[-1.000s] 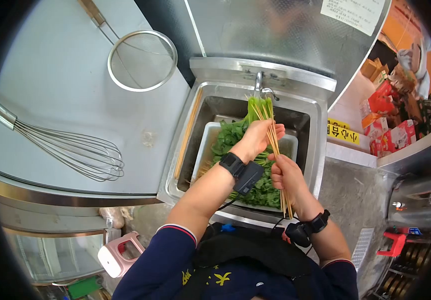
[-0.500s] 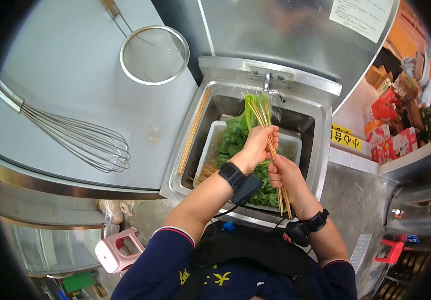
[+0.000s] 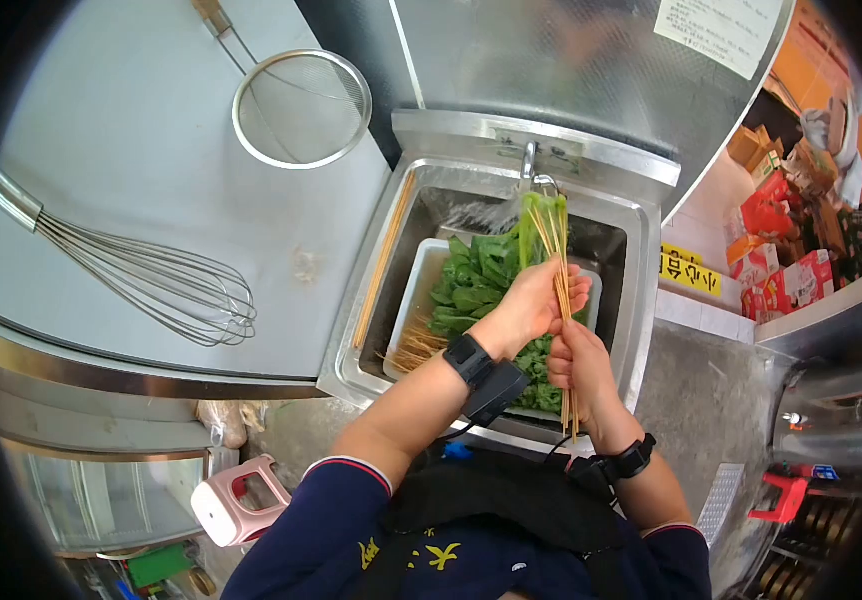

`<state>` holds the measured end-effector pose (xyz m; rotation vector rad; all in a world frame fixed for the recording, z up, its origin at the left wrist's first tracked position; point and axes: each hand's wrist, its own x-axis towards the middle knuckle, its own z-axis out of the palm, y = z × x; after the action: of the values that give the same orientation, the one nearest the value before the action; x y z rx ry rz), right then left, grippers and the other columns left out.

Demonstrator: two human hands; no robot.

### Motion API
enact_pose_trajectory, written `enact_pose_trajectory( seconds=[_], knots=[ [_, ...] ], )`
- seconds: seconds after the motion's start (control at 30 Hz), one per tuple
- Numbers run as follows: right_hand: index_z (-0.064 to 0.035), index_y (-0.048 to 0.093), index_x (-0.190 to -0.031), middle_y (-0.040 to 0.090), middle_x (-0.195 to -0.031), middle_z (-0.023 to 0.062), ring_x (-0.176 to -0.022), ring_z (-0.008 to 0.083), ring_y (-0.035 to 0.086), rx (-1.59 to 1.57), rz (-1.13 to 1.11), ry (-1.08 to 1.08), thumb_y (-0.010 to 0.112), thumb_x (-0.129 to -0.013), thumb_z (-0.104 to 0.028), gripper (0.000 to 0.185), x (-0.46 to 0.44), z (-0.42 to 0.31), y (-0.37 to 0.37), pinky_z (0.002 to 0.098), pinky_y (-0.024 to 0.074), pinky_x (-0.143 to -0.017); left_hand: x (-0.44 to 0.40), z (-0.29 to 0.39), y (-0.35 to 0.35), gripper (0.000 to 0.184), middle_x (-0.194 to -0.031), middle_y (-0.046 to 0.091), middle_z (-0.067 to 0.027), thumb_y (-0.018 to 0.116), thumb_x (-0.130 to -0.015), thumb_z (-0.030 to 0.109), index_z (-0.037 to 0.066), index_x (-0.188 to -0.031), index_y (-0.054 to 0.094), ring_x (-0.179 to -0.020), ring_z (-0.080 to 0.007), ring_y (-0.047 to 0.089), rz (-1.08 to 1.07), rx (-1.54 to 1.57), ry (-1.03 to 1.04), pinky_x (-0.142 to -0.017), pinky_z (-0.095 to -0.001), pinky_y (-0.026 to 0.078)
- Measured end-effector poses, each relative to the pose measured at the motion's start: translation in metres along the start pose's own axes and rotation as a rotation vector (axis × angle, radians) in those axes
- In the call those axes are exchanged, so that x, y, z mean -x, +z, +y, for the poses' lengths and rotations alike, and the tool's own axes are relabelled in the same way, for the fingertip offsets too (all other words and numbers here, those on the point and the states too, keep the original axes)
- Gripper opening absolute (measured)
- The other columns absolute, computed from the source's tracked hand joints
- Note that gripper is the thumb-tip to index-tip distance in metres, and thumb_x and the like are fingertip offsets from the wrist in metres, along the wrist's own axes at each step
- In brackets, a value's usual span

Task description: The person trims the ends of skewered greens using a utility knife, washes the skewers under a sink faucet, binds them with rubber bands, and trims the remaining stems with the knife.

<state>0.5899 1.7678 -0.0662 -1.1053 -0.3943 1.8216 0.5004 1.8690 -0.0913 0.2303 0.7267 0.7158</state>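
Note:
Over the sink, my left hand (image 3: pixel 534 303) is closed round a bundle of thin wooden skewers (image 3: pixel 557 240). Just below it, my right hand (image 3: pixel 581 362) grips the lower part of the same bundle, whose ends stick out toward me. Pale green leafy vegetable (image 3: pixel 530 232) is at the far end of the skewers, under the tap (image 3: pixel 528 162), and water sprays off to the left. Beneath my hands, a white plastic tub (image 3: pixel 429 268) in the sink holds broad dark leaves (image 3: pixel 473 282), curly greens (image 3: pixel 541 365) and more skewers (image 3: pixel 413 345).
Several loose skewers (image 3: pixel 385 260) lie along the left rim of the steel sink (image 3: pixel 641 300). On the counter at left are a whisk (image 3: pixel 151 265) and a mesh strainer (image 3: pixel 301 108). A pink stool (image 3: pixel 241 500) stands on the floor; boxes (image 3: pixel 791 285) are at right.
Both hands have shifted slightly right, and the skewers are now more upright. The vegetable end has moved right under the tap, with water splashing left. More broad leaves show in the tub.

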Motion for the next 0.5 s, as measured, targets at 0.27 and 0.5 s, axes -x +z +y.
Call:
enact_pose_trajectory(
  seconds=[0.27,0.5],
  knots=[
    [-0.0095,0.045,-0.088,0.031,-0.057,-0.0068,-0.043,0.0025,0.024,-0.018,-0.048,0.011,0.039,-0.094,-0.028,0.021,-0.020,-0.006,-0.003,0.0176,0.0195,-0.037,-0.012,0.012,0.001,0.038,-0.073,0.043,-0.0005,0.032,-0.095,0.033,0.002,-0.108,0.048,-0.053,-0.0059,0.032,0.001,0.082,0.006,-0.044,-0.0180,0.031],
    [-0.0087,0.045,-0.089,0.039,-0.063,-0.0034,-0.048,0.0048,0.032,-0.043,-0.082,0.113,0.040,-0.094,-0.028,0.021,-0.014,0.001,0.009,0.0176,0.0259,-0.039,0.010,0.013,-0.007,0.039,-0.066,0.041,-0.0007,0.031,-0.095,0.037,0.002,-0.100,0.049,-0.046,-0.0057,0.028,0.105,0.064,0.174,-0.039,-0.0197,0.026]
  ],
)
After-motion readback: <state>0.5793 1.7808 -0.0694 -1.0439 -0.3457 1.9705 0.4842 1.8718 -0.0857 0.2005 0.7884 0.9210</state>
